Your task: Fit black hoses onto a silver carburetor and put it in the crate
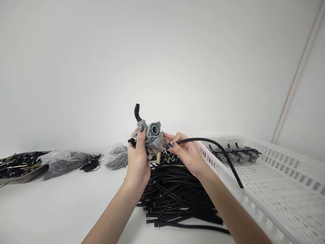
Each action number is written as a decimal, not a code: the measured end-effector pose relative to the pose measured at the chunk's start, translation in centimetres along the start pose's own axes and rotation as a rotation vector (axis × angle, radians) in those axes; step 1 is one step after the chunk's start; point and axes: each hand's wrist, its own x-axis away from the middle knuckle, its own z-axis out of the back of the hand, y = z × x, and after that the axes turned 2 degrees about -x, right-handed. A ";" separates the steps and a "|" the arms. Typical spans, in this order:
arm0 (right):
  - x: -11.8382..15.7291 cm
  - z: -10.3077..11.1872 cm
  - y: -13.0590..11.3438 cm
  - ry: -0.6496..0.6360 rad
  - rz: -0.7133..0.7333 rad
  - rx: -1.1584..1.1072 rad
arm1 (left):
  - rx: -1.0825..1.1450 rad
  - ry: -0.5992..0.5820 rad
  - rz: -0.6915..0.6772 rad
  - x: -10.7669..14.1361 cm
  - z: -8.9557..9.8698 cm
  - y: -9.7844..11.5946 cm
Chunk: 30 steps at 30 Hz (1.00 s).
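Note:
My left hand (pixel 138 157) is wrapped round a silver metal carburetor (pixel 154 137), tilted, with its round bore facing me. A short bent black rubber boot (pixel 137 112) sticks up from its top. Between the thumb and fingers of my right hand (pixel 186 150) is one end of a black rubber hose (pixel 220 146), close against the carburetor's lower right side. Whether that end sits on a fitting is hidden by my fingers. The rest of the hose arches right and hangs down over the basket's edge. Below my hands lies a pile of similar black hoses (pixel 175 193).
At right a white slatted plastic basket (pixel 279 203) holds several carburetors (pixel 236 154). A box of small dark parts (pixel 169 157) stands behind the hoses. Leftward are plastic bags of small grey parts (pixel 67 162), a black bundle (pixel 90 162) and a metal tray (pixel 30 178) of black pieces.

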 end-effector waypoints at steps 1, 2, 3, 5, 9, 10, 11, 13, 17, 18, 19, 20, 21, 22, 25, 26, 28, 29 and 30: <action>0.1 -0.1 -0.1 -0.010 0.014 0.018 | 0.003 0.002 -0.003 0.0 0.0 0.0; 0.2 -0.2 -0.1 -0.019 0.027 0.039 | 0.010 0.009 -0.013 0.0 0.0 0.0; 0.3 -0.3 -0.1 -0.026 0.043 0.064 | 0.021 0.022 -0.028 0.0 0.0 -0.1; 0.4 -0.5 0.0 -0.035 0.080 0.108 | 0.047 0.059 -0.064 0.1 -0.2 -0.3; 0.3 -0.7 0.9 -0.008 0.108 0.122 | 0.067 0.104 -0.130 0.5 -0.7 -1.0; 0.2 -0.7 1.2 -0.005 0.110 0.119 | 0.064 0.107 -0.138 0.5 -0.7 -1.1; 0.1 -0.7 1.5 -0.006 0.116 0.112 | 0.061 0.110 -0.144 0.5 -0.7 -1.2; -0.1 -0.7 2.2 -0.015 0.134 0.075 | 0.063 0.118 -0.154 0.5 -0.7 -1.2; -0.2 -1.1 3.3 0.053 0.119 -0.047 | 0.065 0.115 -0.123 0.3 -0.4 -1.3; -0.2 -1.1 3.4 0.084 0.100 -0.063 | 0.063 0.108 -0.096 0.2 -0.3 -1.3; -0.2 -1.2 3.5 0.113 0.076 -0.078 | 0.065 0.102 -0.069 0.1 -0.3 -1.3; -0.3 -1.2 3.5 0.138 0.050 -0.101 | 0.071 0.102 -0.049 0.0 -0.3 -1.3; -0.3 -1.1 3.4 0.162 0.025 -0.137 | 0.080 0.108 -0.037 0.0 -0.2 -1.3; -0.3 -1.0 3.3 0.182 0.002 -0.183 | 0.085 0.115 -0.032 -0.1 -0.2 -1.3; -0.5 -0.7 2.8 0.249 -0.035 -0.268 | 0.072 0.110 -0.023 -0.1 -0.3 -1.4; -0.6 -0.6 2.7 0.270 -0.043 -0.257 | 0.061 0.094 -0.035 0.0 -0.4 -1.5; -0.6 -0.3 2.5 0.312 -0.053 -0.205 | 0.040 0.044 -0.070 0.1 -0.4 -1.7; -0.6 -0.2 2.5 0.332 -0.052 -0.178 | 0.029 0.017 -0.083 0.2 -0.4 -1.8; -0.6 -0.1 2.6 0.351 -0.043 -0.150 | 0.017 -0.012 -0.088 0.3 -0.4 -1.8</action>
